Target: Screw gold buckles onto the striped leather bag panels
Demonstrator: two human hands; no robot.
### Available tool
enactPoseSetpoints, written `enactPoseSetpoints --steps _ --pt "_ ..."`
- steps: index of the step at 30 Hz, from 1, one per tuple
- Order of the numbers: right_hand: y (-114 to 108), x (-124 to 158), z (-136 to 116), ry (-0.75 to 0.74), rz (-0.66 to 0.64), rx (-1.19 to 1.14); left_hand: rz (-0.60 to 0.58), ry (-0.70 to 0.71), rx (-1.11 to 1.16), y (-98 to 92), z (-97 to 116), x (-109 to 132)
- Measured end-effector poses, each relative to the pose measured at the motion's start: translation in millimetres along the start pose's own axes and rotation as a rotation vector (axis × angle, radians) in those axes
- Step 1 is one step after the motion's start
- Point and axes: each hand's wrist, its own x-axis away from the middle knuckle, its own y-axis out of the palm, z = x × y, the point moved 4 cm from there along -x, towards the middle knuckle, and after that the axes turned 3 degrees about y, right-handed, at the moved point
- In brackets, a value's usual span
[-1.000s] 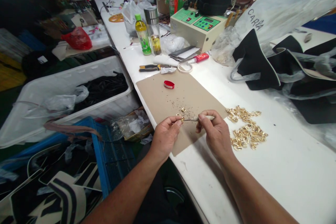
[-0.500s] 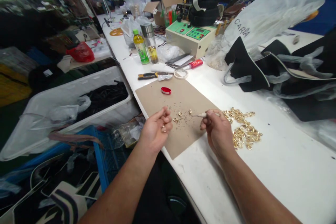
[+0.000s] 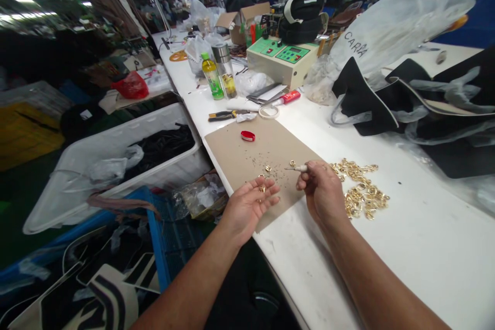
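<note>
My left hand (image 3: pixel 249 209) is palm up over the near edge of a brown board (image 3: pixel 232 149), fingers loosely spread. A small gold metal fitting (image 3: pixel 262 190) lies against its fingers. My right hand (image 3: pixel 323 185) grips a small screwdriver (image 3: pixel 299 168) by its pale handle, its thin shaft pointing left over the board. Two gold fittings, one nearer the middle (image 3: pixel 268 168) and one by the screwdriver tip (image 3: pixel 292 163), lie on the board. Tiny dark bits (image 3: pixel 261 157) are scattered around them. Beside my right hand spreads a pile of gold fittings (image 3: pixel 363 191).
A red oval object (image 3: pixel 248 136), pliers (image 3: pixel 224 115) and a tape roll (image 3: pixel 268 112) lie farther back. Behind them stand a bottle (image 3: pixel 212 76), a flask (image 3: pixel 227 72) and a control box (image 3: pixel 284 56). Black panels (image 3: pixel 367 98) are at right; a white bin (image 3: pixel 166 113) is left.
My left hand has moved right and nearer, its fingers opening out with the fitting on them. My right hand and screwdriver have barely moved. The view has shifted slightly.
</note>
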Motion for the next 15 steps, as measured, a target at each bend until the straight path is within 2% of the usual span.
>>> enactPoseSetpoints --steps 7,15 --pt "4.7 5.3 10.2 0.043 -0.032 0.020 -0.059 -0.009 -0.089 -7.1 -3.6 -0.3" --pt "10.9 11.2 15.1 0.089 -0.050 0.035 -0.069 0.109 -0.205 -14.9 -2.0 -7.9"
